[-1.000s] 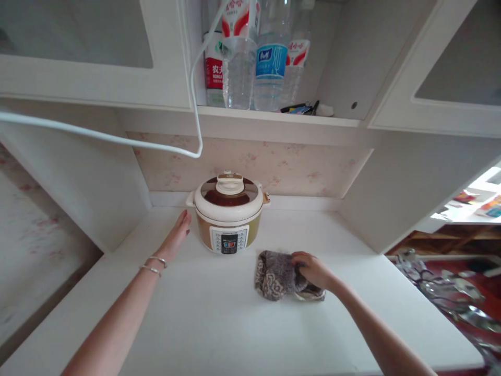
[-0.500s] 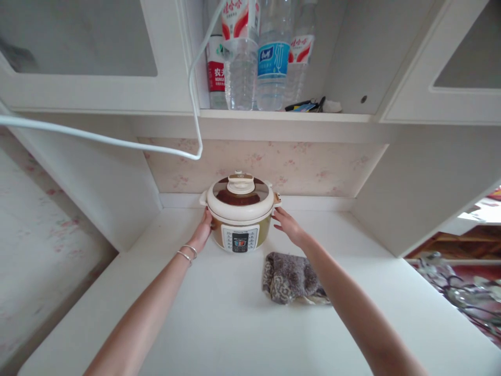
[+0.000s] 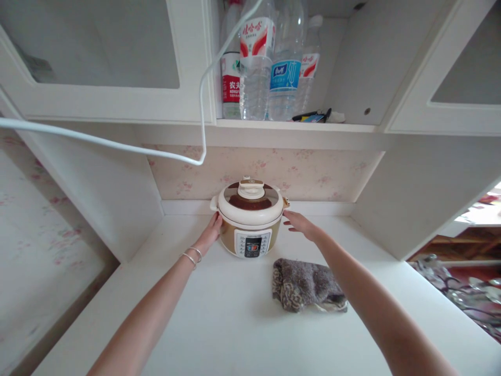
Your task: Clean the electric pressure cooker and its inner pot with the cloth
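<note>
A round electric pressure cooker in cream and gold, with a brown-and-white lid and a front control panel, stands upright on the white counter near the back wall. My left hand lies against its left side just below the side handle, fingers stretched out and their tips partly hidden. On the other side, my right hand has its fingers apart, with the tips at the cooker's right edge under the handle. A folded grey-brown patterned cloth lies in front of the cooker to the right, partly behind my right forearm.
Above, an open cabinet shelf holds several clear plastic bottles and small items. A white cable hangs across the upper left. Side panels bound the counter left and right. Glass-like ornaments are visible at the far right.
The view has shifted slightly, so the cooker, cloth and bottles all appear farther right and lower. Both hands stay at the cooker's sides, with little visible change in their pose.
</note>
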Action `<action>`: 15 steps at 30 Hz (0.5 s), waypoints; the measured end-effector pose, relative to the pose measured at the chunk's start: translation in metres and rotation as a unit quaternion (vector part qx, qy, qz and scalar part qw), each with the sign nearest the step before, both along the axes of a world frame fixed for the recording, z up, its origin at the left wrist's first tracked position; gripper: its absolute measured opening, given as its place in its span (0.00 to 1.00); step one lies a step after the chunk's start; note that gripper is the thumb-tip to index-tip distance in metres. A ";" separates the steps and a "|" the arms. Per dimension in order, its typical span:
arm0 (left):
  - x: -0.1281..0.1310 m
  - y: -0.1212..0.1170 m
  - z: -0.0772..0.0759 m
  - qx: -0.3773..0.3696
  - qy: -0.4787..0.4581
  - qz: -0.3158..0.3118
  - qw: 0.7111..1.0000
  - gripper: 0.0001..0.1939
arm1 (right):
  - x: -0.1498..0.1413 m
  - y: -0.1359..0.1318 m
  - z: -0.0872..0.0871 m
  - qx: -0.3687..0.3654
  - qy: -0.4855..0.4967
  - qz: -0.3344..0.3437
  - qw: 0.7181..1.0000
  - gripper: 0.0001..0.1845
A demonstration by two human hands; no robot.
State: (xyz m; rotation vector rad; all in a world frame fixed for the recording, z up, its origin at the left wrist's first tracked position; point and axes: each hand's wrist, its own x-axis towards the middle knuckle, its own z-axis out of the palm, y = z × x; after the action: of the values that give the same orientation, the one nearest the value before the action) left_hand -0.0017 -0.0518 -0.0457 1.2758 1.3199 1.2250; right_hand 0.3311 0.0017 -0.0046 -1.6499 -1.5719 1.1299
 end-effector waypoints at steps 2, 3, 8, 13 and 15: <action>-0.017 0.005 0.006 -0.019 0.021 0.023 0.999 0.30 | 0.006 0.005 0.012 0.007 -0.072 -0.023 0.997 0.26; -0.026 0.010 0.010 -0.016 0.039 0.049 0.998 0.29 | 0.008 0.008 0.020 0.016 -0.095 -0.040 0.994 0.26; -0.052 0.045 0.034 0.102 0.207 0.166 0.959 0.23 | -0.012 0.012 0.067 0.193 -0.260 -0.075 0.943 0.22; -0.041 0.060 0.041 0.158 0.349 0.052 0.922 0.24 | -0.087 0.007 0.103 0.362 -0.328 0.053 0.871 0.21; -0.038 0.055 0.041 0.150 0.370 0.046 0.916 0.25 | -0.117 0.010 0.110 0.376 -0.354 0.080 0.852 0.22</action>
State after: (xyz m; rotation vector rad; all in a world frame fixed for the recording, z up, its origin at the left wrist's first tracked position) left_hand -0.0394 0.0034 -0.0050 2.0491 1.7732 1.0645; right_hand 0.2143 0.0119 0.1059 -1.4232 -2.2354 -0.1544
